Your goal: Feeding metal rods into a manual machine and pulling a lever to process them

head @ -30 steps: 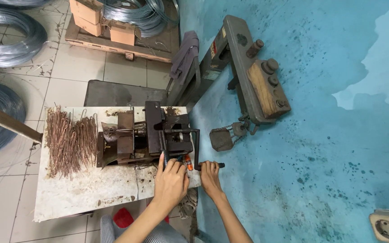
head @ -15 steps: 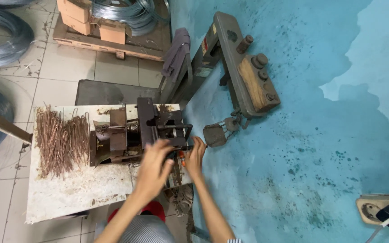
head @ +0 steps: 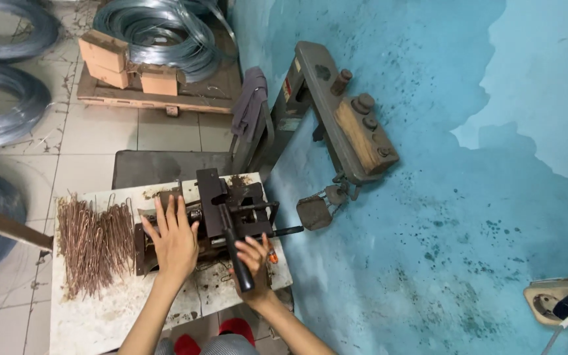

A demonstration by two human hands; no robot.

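Fingers of the right hand [head: 252, 260] are clenched around the black lever handle [head: 236, 253] of the bending machine [head: 221, 210]. Left hand [head: 173, 240] rests flat, fingers spread, on that machine, mid-worktop [head: 100, 315]. Rusty bent wires [head: 96, 243] lie just left.

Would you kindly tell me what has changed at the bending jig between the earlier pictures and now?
The right hand has taken hold of the black lever handle, which it was not gripping before. The left hand moved from the jig's front edge to lie flat on the jig. The pile of rusty wire pieces and the table stayed put.
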